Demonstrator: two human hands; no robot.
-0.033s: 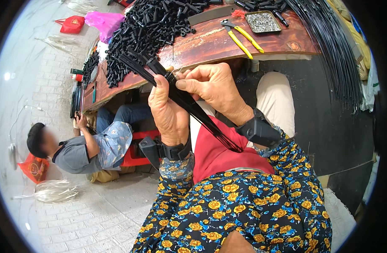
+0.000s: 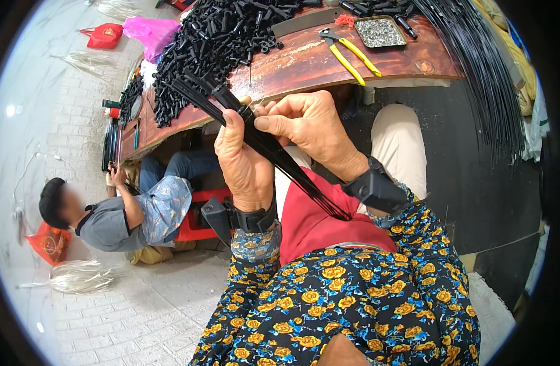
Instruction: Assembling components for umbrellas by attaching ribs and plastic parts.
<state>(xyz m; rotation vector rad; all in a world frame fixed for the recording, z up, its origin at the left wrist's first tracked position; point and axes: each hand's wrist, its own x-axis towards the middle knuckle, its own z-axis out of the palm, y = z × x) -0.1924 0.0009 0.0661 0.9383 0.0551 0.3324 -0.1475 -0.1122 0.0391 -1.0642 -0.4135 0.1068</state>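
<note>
My left hand [image 2: 246, 161] is closed around a bundle of thin black rods [image 2: 295, 174], its thumb pressed along one side. The bundle slants from the table's near edge down to the red cloth [image 2: 328, 232] on my lap. A black tubular piece [image 2: 226, 96] sticks out at the bundle's upper end. Beside it, my right hand [image 2: 319, 131] pinches with thumb and forefinger at what looks like a fine wire [image 2: 254, 108]. The exact contact is partly hidden behind the fingers.
On the wooden table [image 2: 298, 66] lie a large heap of black tubular parts [image 2: 213, 46], yellow-handled pliers [image 2: 350, 55], a tray of small metal pieces [image 2: 380, 32] and a flat metal blade [image 2: 304, 22]. Long black rods [image 2: 475, 73] overhang at right. A person [image 2: 124, 213] sits at left.
</note>
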